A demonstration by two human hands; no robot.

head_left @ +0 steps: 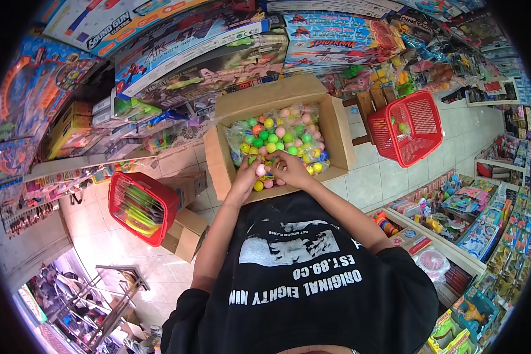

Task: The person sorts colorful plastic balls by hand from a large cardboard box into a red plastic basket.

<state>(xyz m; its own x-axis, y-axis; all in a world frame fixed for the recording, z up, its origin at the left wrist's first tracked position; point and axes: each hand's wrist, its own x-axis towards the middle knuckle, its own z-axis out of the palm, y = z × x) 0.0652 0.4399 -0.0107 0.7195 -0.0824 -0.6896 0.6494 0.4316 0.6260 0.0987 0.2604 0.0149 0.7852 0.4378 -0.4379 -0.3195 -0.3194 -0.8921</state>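
An open cardboard box [220, 162] stands in front of me, filled with small plastic balls [272, 138] in green, yellow, pink and orange. Clear plastic bags [236, 137] lie among them. My left hand [245, 177] is over the box's near side, its fingers closed around a pink ball [260, 170]. Close beside it, my right hand [291, 171] has its fingertips curled together near the same ball. Whatever those right fingers pinch is too small or hidden to make out.
A red basket [172, 203] with green and yellow flat items stands left. Another red basket [406, 154], holding a small green ball, sits right on a wooden stool [366, 118]. Boxed toys [206, 74] line the shelves behind the box; more toy displays [454, 218] flank the right.
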